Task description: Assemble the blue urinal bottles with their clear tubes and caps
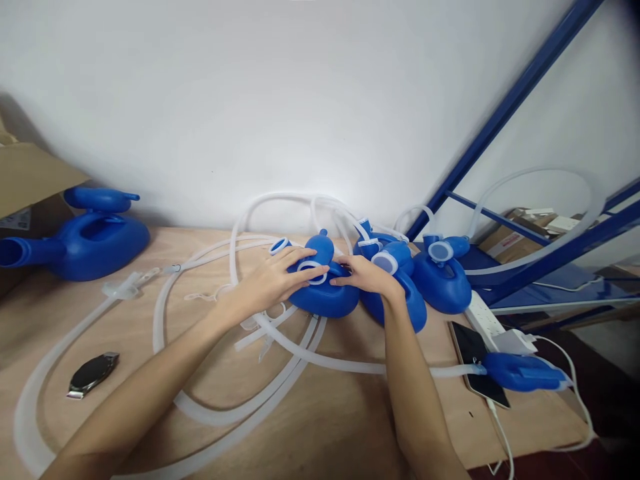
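A blue plastic urinal bottle [333, 303] rests on the wooden table in front of me. On top of it sits a blue bulb-shaped adapter [321, 248] with a small nozzle and a white ring [313, 280]. My left hand [273, 275] closes on the adapter and ring from the left, fingers reaching across them. My right hand [369, 273] grips the bottle's handle area from the right, thumb and fingertips curled on it. The bottle's open mouth with a white rim [279, 246] shows behind my left hand. A second blue bottle [415, 303] stands close beside my right wrist.
Clear tubes [225, 417] loop over the wooden table [345, 407]. Another bottle [110, 250] stands by a cardboard box [37, 173]. To the right are a third bottle [445, 287], a phone [467, 343], a power strip [483, 313], a blue adapter [523, 371] and a metal shelf [500, 120]. A watch [93, 373] lies left.
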Action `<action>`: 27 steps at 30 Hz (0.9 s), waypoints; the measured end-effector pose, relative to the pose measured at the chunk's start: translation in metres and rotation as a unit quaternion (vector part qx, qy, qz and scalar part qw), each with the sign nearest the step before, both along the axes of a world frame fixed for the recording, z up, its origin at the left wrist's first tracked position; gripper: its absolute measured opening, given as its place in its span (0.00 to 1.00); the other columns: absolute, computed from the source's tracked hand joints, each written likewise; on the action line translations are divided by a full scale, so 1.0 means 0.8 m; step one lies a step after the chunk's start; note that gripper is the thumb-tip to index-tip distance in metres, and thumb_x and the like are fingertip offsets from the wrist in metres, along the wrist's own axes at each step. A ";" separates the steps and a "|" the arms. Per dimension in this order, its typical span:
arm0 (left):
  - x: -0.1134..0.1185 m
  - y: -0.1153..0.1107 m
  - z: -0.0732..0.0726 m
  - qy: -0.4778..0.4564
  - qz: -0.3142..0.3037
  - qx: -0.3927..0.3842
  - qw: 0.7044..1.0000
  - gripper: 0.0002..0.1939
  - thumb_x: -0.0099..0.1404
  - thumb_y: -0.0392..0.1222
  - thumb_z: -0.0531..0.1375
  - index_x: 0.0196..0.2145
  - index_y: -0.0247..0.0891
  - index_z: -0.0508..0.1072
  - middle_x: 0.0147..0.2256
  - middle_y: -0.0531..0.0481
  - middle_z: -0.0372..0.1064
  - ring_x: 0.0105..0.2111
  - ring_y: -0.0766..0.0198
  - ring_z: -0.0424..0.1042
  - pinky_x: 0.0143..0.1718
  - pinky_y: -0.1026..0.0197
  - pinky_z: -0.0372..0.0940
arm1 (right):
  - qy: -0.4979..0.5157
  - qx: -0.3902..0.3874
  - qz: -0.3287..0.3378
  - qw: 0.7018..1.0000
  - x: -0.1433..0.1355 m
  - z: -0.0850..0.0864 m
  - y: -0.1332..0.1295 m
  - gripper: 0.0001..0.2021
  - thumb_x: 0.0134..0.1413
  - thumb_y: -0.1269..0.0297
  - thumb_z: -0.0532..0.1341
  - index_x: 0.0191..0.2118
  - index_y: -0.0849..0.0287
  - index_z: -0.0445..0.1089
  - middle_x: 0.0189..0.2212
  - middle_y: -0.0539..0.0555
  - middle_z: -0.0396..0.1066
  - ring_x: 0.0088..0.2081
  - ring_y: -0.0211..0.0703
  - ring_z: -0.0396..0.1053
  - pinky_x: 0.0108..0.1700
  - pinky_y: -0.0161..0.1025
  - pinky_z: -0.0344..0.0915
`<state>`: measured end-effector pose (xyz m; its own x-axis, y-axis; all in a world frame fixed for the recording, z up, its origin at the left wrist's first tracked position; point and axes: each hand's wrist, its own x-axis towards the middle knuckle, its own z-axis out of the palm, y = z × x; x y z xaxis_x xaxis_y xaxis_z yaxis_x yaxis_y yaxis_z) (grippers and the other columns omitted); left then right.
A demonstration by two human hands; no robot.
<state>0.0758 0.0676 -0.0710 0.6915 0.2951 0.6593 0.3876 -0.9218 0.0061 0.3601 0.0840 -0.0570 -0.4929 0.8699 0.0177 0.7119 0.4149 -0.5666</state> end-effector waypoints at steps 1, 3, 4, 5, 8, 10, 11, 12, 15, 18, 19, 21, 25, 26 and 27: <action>0.004 0.001 -0.004 -0.006 0.001 0.011 1.000 0.18 0.77 0.37 0.56 0.61 0.45 0.74 0.60 0.37 0.69 0.60 0.52 0.71 0.57 0.47 0.72 | -0.006 0.003 0.004 1.000 0.001 0.001 0.000 0.20 0.56 0.55 0.69 0.52 0.59 0.77 0.46 0.57 0.81 0.45 0.53 0.77 0.50 0.48 0.71; 0.011 0.003 -0.013 -0.015 0.008 0.030 0.999 0.18 0.77 0.35 0.56 0.60 0.43 0.75 0.60 0.36 0.70 0.60 0.50 0.71 0.56 0.47 0.72 | -0.004 0.005 0.014 1.000 0.002 0.001 0.000 0.20 0.56 0.55 0.70 0.51 0.60 0.77 0.46 0.58 0.81 0.46 0.53 0.77 0.51 0.47 0.70; 0.014 0.003 -0.017 -0.020 0.016 0.037 0.999 0.18 0.76 0.35 0.56 0.60 0.44 0.75 0.60 0.36 0.70 0.60 0.49 0.71 0.56 0.47 0.72 | 0.001 0.005 0.018 1.000 0.003 0.000 0.000 0.20 0.55 0.55 0.70 0.51 0.60 0.77 0.46 0.58 0.81 0.46 0.53 0.76 0.51 0.47 0.70; 0.017 0.004 -0.021 -0.024 0.024 0.039 0.999 0.19 0.76 0.35 0.56 0.60 0.45 0.75 0.60 0.37 0.69 0.61 0.49 0.70 0.56 0.47 0.72 | 0.007 0.004 0.020 1.000 0.003 -0.001 0.000 0.20 0.55 0.55 0.70 0.51 0.60 0.78 0.46 0.58 0.81 0.47 0.53 0.76 0.52 0.47 0.70; 0.018 0.008 -0.020 -0.029 0.033 0.000 0.999 0.22 0.76 0.37 0.57 0.65 0.48 0.69 0.62 0.38 0.68 0.62 0.50 0.70 0.57 0.49 0.71 | 0.021 0.007 0.010 1.000 0.002 -0.003 0.001 0.20 0.54 0.53 0.71 0.49 0.59 0.78 0.44 0.58 0.81 0.47 0.53 0.77 0.52 0.47 0.71; 0.004 0.014 -0.007 -0.025 0.045 -0.057 0.997 0.27 0.75 0.42 0.59 0.69 0.46 0.64 0.63 0.38 0.67 0.60 0.51 0.71 0.58 0.50 0.70 | 0.022 0.010 -0.005 1.000 0.002 -0.003 0.001 0.21 0.53 0.51 0.71 0.47 0.60 0.78 0.43 0.58 0.80 0.46 0.53 0.76 0.50 0.46 0.71; -0.008 0.018 0.002 -0.016 0.060 -0.091 0.994 0.28 0.74 0.46 0.61 0.68 0.43 0.65 0.62 0.38 0.68 0.58 0.50 0.72 0.57 0.50 0.70 | 0.017 0.012 -0.014 1.000 0.002 -0.002 0.001 0.21 0.52 0.49 0.71 0.46 0.60 0.78 0.43 0.58 0.80 0.45 0.52 0.76 0.49 0.46 0.71; -0.024 0.023 0.012 0.000 0.087 -0.131 0.988 0.27 0.73 0.49 0.61 0.66 0.41 0.68 0.60 0.38 0.70 0.55 0.50 0.74 0.55 0.51 0.70 | 0.010 0.014 -0.021 1.000 0.002 -0.001 0.000 0.20 0.52 0.48 0.71 0.43 0.60 0.78 0.42 0.57 0.80 0.44 0.52 0.76 0.48 0.45 0.71; -0.082 0.043 0.036 0.129 0.217 -0.278 0.927 0.18 0.72 0.51 0.58 0.49 0.38 0.80 0.46 0.40 0.78 0.44 0.51 0.77 0.49 0.53 0.70 | -0.013 0.024 -0.041 0.999 0.006 0.003 -0.002 0.19 0.53 0.45 0.70 0.37 0.59 0.77 0.38 0.55 0.79 0.40 0.50 0.75 0.43 0.43 0.70; -0.124 0.060 0.033 0.304 0.341 -0.399 0.795 0.21 0.57 0.50 0.68 0.46 0.37 0.81 0.48 0.36 0.79 0.46 0.44 0.78 0.45 0.52 0.71 | -0.017 0.047 -0.064 0.997 0.010 0.008 -0.005 0.20 0.53 0.43 0.69 0.35 0.58 0.77 0.35 0.53 0.78 0.37 0.49 0.74 0.38 0.41 0.68; -0.129 0.064 0.026 0.336 0.358 -0.420 0.763 0.23 0.51 0.49 0.71 0.44 0.36 0.82 0.49 0.35 0.79 0.46 0.41 0.78 0.44 0.51 0.71 | -0.014 0.055 -0.070 0.996 0.011 0.009 -0.005 0.20 0.53 0.43 0.69 0.35 0.58 0.76 0.34 0.53 0.78 0.37 0.48 0.74 0.37 0.41 0.67; -0.126 0.070 0.007 0.365 0.368 -0.447 0.729 0.24 0.42 0.47 0.75 0.38 0.36 0.82 0.45 0.34 0.80 0.43 0.38 0.79 0.41 0.51 0.72 | -0.005 0.070 -0.075 0.995 0.012 0.011 -0.006 0.20 0.54 0.43 0.68 0.34 0.58 0.76 0.35 0.53 0.77 0.37 0.48 0.74 0.38 0.42 0.67; -0.098 0.075 -0.027 0.372 0.371 -0.456 0.718 0.21 0.37 0.43 0.75 0.32 0.36 0.81 0.39 0.35 0.81 0.38 0.38 0.79 0.38 0.50 0.73 | 0.022 0.100 -0.057 0.993 0.012 0.011 -0.006 0.19 0.59 0.44 0.65 0.36 0.58 0.76 0.37 0.54 0.77 0.39 0.50 0.74 0.43 0.45 0.68; -0.093 0.076 -0.031 0.368 0.376 -0.451 0.721 0.22 0.37 0.42 0.75 0.33 0.36 0.81 0.40 0.34 0.81 0.40 0.37 0.79 0.39 0.49 0.73 | 0.032 0.105 -0.048 0.993 0.012 0.010 -0.005 0.19 0.61 0.45 0.64 0.37 0.58 0.76 0.38 0.55 0.78 0.40 0.50 0.75 0.45 0.46 0.68; -0.090 0.076 -0.034 0.362 0.381 -0.446 0.725 0.23 0.38 0.41 0.74 0.35 0.36 0.81 0.41 0.33 0.80 0.41 0.36 0.79 0.39 0.49 0.73 | 0.041 0.105 -0.039 0.993 0.012 0.010 -0.004 0.18 0.61 0.45 0.64 0.38 0.58 0.76 0.39 0.55 0.78 0.41 0.51 0.75 0.46 0.47 0.68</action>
<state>0.0040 0.1286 -0.0984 0.1738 0.8586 -0.4822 0.9810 -0.1936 0.0088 0.3694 0.0807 -0.0490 -0.4130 0.8787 0.2393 0.7022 0.4745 -0.5308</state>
